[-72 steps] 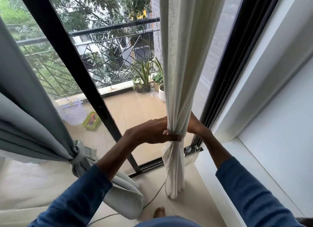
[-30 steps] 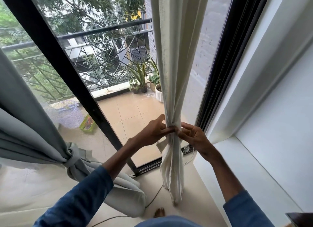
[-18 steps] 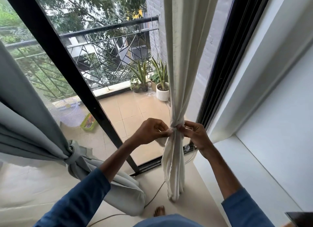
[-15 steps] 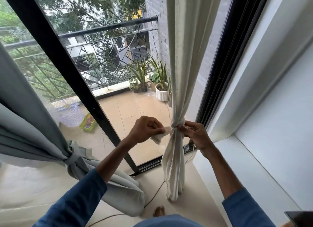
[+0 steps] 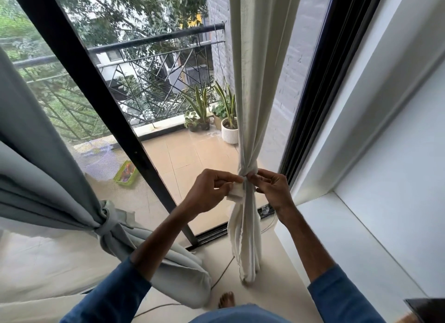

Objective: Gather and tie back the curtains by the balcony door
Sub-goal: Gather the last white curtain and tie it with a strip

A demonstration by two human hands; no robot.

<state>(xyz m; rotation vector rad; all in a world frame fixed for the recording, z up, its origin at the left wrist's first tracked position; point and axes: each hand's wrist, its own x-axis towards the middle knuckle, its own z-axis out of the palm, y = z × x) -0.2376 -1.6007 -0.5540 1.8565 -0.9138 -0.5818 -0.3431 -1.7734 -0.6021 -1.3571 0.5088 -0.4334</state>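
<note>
Cream curtain [image 5: 250, 82], matte woven cloth w/ soft folds, hangs just inside the glass at the right side of the balcony door, near the black frame [image 5: 310, 106]. Long axis runs vert., top to floor. It's bunched into a narrow rope shape, cinched at a waist by a tie strip [image 5: 246, 174] of the same fabric, flaring below. My left hand [image 5: 212, 190] pinches the strip's flat loose end btwn thumb & fingertips. My right hand [image 5: 273, 188] pinches the knot from the right. Grey curtain [image 5: 36, 166], smoother & heavier, sits at left, cinched w/ a grey band [image 5: 107, 222].
</note>
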